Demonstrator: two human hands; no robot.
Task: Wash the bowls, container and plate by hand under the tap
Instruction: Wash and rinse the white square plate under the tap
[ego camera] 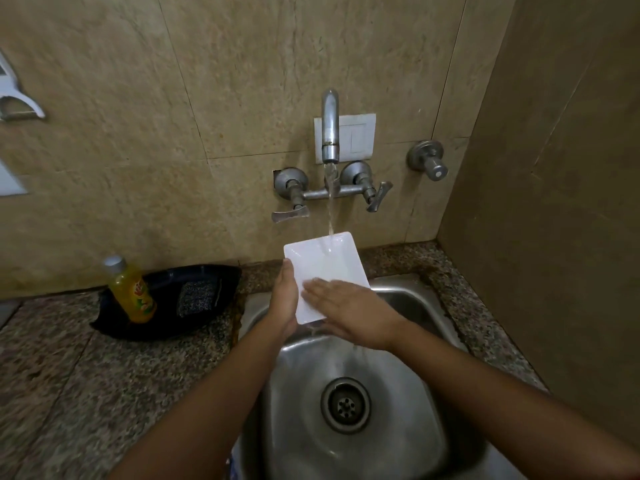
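1. Two hands meet at a white rectangular plate [322,268], which is held tilted above the steel sink [388,441] with its far edge raised toward the tiled wall
2. The left hand [284,299] grips the plate's left edge, curled round it (the fingers underneath are hidden by the plate)
3. The right hand [349,313] lies flat on the plate's near part, its fingers [322,285] straight and close together, pressing on the upper face
4. A thin stream of water [330,209] falls from the wall tap [330,126] onto the plate's far edge and spills off the near corner into the sink
5. On the speckled counter [69,375] to the left, a black tray [162,327] holds a yellow bottle [131,292] and a grey scrubbing pad [196,297]
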